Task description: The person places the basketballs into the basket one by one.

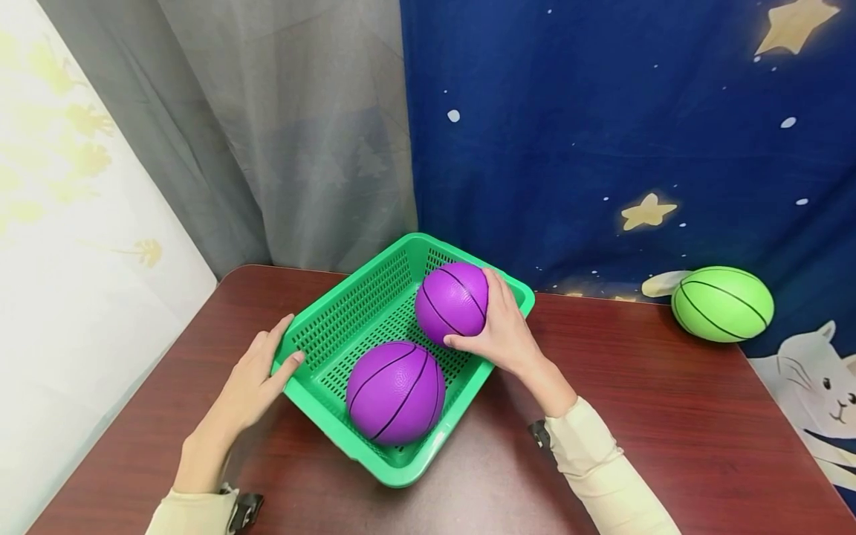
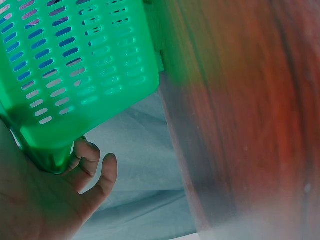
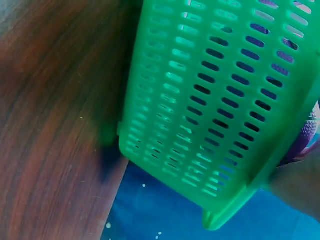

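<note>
The smaller purple ball (image 1: 446, 303) is within the green basket (image 1: 328, 425), its right side gripped between the right hand's (image 1: 503, 331) thumb and fingers. The larger purple ball (image 1: 397, 394) lies nearer in the basket. The left hand (image 1: 255, 377) clasps the basket's left corner, thumb over the rim. Well apart, right, is a green ball (image 1: 724, 305).

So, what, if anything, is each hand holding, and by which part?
Right hand: the farther purple ball, by its right side. Left hand: the basket, by its left corner.
</note>
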A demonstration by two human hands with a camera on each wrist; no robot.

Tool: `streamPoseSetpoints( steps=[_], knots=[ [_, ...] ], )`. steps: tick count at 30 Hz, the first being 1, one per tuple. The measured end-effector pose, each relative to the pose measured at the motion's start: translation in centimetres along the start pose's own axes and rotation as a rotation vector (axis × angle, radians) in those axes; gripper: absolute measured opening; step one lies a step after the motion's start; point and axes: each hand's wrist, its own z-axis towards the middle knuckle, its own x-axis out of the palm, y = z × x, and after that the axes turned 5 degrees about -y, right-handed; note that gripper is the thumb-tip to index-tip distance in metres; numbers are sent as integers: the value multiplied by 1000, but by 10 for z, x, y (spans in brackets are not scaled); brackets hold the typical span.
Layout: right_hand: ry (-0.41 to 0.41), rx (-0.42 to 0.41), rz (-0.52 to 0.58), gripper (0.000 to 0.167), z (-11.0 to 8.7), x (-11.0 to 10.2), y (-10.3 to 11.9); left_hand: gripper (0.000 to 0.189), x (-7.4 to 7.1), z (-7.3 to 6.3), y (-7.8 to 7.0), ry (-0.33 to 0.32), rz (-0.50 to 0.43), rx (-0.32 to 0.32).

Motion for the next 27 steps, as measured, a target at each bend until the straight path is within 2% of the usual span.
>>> streamPoseSetpoints(
  steps=[4, 10, 18, 27],
  knots=[
    [29, 6, -30, 110, -3, 3, -2, 61, 0, 0, -1, 0, 0, 0],
    [60, -34, -30, 106, -2, 4, -2, 60, 0, 0, 1, -3, 2, -2],
    [212, -38, -76, 110, 1, 1, 1, 61, 0, 2, 1, -6, 2, 0],
    [275, -42, -136, 113, 3, 1, 1, 61, 1, 2, 1, 0, -4, -9]
  ],
)
